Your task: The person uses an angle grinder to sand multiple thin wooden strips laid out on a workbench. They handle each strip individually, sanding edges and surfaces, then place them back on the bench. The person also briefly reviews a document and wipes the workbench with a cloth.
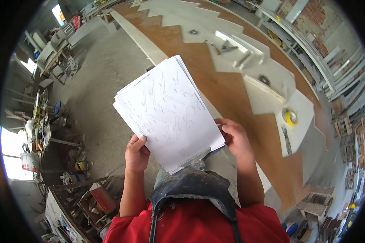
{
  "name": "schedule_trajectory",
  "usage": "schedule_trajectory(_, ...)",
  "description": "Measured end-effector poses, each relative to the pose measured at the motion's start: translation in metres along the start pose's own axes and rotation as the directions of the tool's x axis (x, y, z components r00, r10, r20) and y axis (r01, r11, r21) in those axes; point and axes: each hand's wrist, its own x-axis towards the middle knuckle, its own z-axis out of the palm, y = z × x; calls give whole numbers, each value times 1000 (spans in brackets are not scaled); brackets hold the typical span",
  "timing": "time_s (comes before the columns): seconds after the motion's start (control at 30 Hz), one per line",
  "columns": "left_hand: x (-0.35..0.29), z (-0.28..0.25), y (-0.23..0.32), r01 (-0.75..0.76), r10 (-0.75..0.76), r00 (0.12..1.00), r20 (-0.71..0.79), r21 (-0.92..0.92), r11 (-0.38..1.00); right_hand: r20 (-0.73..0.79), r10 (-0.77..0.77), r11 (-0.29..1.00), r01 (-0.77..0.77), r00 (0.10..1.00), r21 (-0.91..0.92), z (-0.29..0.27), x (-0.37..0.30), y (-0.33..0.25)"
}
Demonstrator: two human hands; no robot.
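A stack of white paper sheets (pixel 166 109) with line drawings is held up in front of my body, tilted to the left. A clip (pixel 195 157) sits at its lower edge. My left hand (pixel 137 154) pinches the lower left edge, thumb on top. On the lower right edge, my right hand (pixel 236 137) grips the stack between thumb and fingers. The fingers under the sheets are partly hidden. Beyond the papers lies a long brown panel (pixel 239 101) with a pale, zigzag-edged piece (pixel 227 60) on it.
On the pale piece rest a yellow tape roll (pixel 289 116), a dark disc (pixel 264 79), white strips (pixel 232 42) and a flat tool (pixel 286 140). Cluttered shelves (pixel 40 121) line the left. A crate of scraps (pixel 97 202) stands at lower left, a wooden stool (pixel 315 203) at lower right.
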Motion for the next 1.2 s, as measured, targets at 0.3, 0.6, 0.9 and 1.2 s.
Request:
schedule_trajectory(0.3, 35, -97, 106, -129, 123, 976, -180, -19, 991, 248, 106, 990, -79, 963, -118, 137, 163, 37)
schedule_trajectory(0.6, 69, -171, 164, -293, 236, 898, -372, -106, 950, 395, 306, 944, -223, 866, -243, 229, 305, 76)
schedule_trajectory(0.9, 183, -219, 241, -417, 342, 781, -523, -28, 909, 540, 382, 922, -267, 750, -281, 304, 502, 93)
schedule_trajectory(1.2, 302, -265, 356, -522, 464, 677, -572, 72, 850, 637, 423, 905, -265, 645, -333, 410, 689, 85)
